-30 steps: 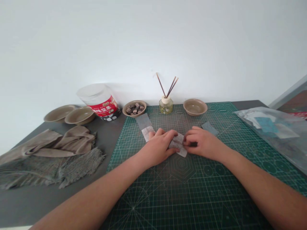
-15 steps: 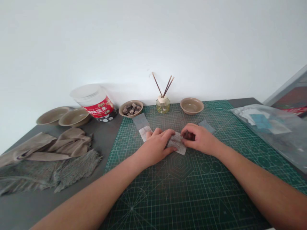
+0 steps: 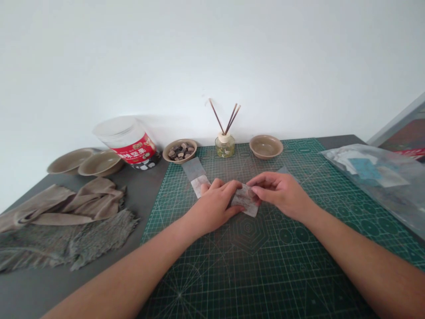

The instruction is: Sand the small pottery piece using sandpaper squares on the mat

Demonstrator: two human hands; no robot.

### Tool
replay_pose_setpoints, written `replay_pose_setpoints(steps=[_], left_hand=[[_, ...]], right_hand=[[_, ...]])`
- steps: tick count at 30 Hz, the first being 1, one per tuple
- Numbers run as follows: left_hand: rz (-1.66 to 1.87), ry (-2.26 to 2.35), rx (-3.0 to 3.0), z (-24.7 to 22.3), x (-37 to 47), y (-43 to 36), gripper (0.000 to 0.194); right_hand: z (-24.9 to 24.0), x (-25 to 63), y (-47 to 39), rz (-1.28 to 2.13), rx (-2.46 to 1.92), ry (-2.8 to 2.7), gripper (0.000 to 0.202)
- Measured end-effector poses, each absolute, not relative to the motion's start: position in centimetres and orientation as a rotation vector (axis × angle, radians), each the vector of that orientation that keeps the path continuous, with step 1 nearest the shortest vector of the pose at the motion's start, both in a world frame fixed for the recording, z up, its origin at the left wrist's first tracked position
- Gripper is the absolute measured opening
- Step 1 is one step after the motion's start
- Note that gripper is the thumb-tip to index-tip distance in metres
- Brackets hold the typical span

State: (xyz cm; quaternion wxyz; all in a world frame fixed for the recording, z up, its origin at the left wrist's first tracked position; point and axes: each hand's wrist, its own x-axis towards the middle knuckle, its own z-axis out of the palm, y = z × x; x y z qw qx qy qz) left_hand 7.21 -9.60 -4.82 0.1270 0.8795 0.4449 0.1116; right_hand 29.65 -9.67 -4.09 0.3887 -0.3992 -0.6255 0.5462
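A small greyish-white patterned piece (image 3: pixel 246 200) lies at a tilt on the green cutting mat (image 3: pixel 262 266). My left hand (image 3: pixel 217 204) has its thumb and fingers closed on the left side of this piece. At its upper right edge, my right hand (image 3: pixel 282 192) pinches the corner between thumb and fingers. Beyond my left hand, a strip with a grey part (image 3: pixel 194 168) and a whitish part (image 3: pixel 199 184) lies on the mat. Another grey-blue piece (image 3: pixel 283 170) is mostly hidden behind my right hand.
Along the wall stand a bowl of small stones (image 3: pixel 165 155), a reed diffuser (image 3: pixel 225 146) and an empty bowl (image 3: pixel 266 153). To the left are two bowls, a red-labelled tub (image 3: pixel 133 148) and crumpled cloths (image 3: pixel 89 204). A plastic bag (image 3: pixel 375 177) lies on the right.
My right hand's fingers have straightened and closed on the piece's upper edge, and the hand now covers more of the grey-blue piece. My left hand has hardly moved.
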Motion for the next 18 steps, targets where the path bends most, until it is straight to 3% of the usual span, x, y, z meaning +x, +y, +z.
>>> replay_pose_setpoints(steps=[6, 18], left_hand=[[0.322, 1.288, 2.555, -4.7, 7.3, -9.6, 0.042], [0.277, 1.269, 2.647, -5.8, 6.9, -9.2, 0.035]], right_hand=[[-4.7, 29.0, -9.8, 1.659, -0.872, -1.209, 0.016], [-2.9, 28.0, -12.3, 2.153, -0.357, -0.928, 0.02]])
